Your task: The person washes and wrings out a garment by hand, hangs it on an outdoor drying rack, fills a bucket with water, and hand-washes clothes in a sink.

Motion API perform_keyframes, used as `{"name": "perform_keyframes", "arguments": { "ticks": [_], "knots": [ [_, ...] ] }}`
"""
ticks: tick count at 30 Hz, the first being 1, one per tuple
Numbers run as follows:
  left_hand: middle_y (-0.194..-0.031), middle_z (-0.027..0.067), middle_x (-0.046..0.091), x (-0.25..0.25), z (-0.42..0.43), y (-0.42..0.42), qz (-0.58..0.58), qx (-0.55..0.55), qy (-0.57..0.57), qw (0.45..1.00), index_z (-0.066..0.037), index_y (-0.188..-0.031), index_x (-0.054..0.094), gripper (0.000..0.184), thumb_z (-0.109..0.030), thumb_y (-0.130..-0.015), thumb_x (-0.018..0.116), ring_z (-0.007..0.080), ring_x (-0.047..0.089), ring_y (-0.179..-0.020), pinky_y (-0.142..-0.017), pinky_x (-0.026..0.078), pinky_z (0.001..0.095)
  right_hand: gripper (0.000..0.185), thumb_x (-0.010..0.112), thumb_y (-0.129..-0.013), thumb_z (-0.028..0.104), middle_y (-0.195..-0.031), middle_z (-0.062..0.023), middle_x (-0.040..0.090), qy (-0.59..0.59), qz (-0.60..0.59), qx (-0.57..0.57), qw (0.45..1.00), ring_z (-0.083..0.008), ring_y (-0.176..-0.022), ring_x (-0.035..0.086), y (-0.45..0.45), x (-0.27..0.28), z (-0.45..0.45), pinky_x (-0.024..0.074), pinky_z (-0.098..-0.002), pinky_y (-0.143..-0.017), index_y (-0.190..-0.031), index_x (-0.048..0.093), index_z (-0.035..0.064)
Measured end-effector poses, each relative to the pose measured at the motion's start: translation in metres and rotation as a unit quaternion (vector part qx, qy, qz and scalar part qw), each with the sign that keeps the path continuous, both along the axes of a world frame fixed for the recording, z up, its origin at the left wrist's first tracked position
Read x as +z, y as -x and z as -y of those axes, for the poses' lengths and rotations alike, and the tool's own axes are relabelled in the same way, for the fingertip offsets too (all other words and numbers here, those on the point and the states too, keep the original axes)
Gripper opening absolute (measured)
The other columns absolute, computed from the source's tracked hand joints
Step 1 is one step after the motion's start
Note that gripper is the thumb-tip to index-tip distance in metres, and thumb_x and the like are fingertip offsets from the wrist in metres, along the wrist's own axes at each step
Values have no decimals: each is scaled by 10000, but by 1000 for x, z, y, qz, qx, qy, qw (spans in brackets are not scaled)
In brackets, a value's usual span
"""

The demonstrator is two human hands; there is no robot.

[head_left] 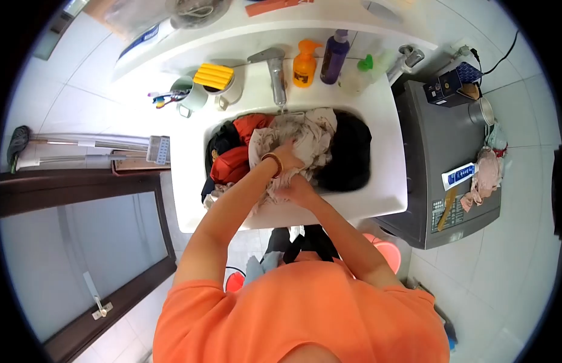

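A light beige garment with dark spots (320, 130) lies bunched in the middle of a white sink (389, 181), under a metal faucet (276, 78). My left hand (285, 156), with a reddish bracelet at the wrist, rests on this garment, fingers spread over the folds. Closer to the front rim, my right hand (298, 192) is closed on a fold of the same garment; its fingertips are partly hidden. To the left sits red-orange clothing (231, 164) with black cloth (225, 139) among it. A black garment (351, 154) fills the right side of the sink.
Behind the sink stand an orange pump bottle (305, 63), a purple bottle (334, 57) and a green-topped bottle (365, 63). A toothbrush cup (196, 97) and a cup with a yellow sponge (214, 77) are at left. A grey washing machine (414, 145) adjoins the right side.
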State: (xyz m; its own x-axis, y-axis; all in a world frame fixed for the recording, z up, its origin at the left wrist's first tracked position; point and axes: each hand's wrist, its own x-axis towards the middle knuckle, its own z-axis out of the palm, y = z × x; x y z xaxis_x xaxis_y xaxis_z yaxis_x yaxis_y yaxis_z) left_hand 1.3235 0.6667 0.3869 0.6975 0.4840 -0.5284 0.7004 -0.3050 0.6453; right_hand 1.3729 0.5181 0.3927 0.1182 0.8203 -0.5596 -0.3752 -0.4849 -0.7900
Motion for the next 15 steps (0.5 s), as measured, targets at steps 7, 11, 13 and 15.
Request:
{"name": "perform_keyframes", "arguments": {
  "ticks": [7, 11, 13, 15],
  "knots": [
    [-1115, 209, 484, 49, 51, 22, 137, -142, -218, 956, -27, -1236, 316, 649, -239, -704, 623, 334, 546, -901, -780, 440, 375, 526, 514, -792, 436, -1027, -143, 551, 40, -478, -203, 854, -284, -918, 519, -55, -4, -16, 432, -416, -762, -1143, 478, 46],
    [-1000, 160, 558, 106, 97, 35, 142, -142, -142, 969, -65, -1213, 358, 570, -256, -730, 592, 320, 563, -847, -715, 458, 386, 476, 432, -847, 401, -1107, -136, 519, -64, -537, -143, 829, -276, -978, 507, -48, 2, -35, 428, -434, -810, -1183, 441, 63],
    [-970, 156, 572, 110, 107, 34, 145, -113, -128, 975, -71, -1177, 406, 503, -269, -745, 571, 320, 569, -830, -694, 463, 389, 432, 409, -862, 357, -1121, -121, 516, 43, -755, -167, 632, -267, -988, 509, -41, -2, -33, 431, -420, -820, -1186, 441, 72],
    [-945, 165, 580, 83, 97, 26, 138, -58, -216, 965, -61, -1123, 453, 441, -287, -757, 550, 330, 575, -794, -680, 463, 397, 376, 403, -867, 299, -1110, -102, 527, 202, -960, -169, 98, -260, -975, 523, -30, -13, -34, 442, -386, -816, -1167, 462, 81]
  ]
}}
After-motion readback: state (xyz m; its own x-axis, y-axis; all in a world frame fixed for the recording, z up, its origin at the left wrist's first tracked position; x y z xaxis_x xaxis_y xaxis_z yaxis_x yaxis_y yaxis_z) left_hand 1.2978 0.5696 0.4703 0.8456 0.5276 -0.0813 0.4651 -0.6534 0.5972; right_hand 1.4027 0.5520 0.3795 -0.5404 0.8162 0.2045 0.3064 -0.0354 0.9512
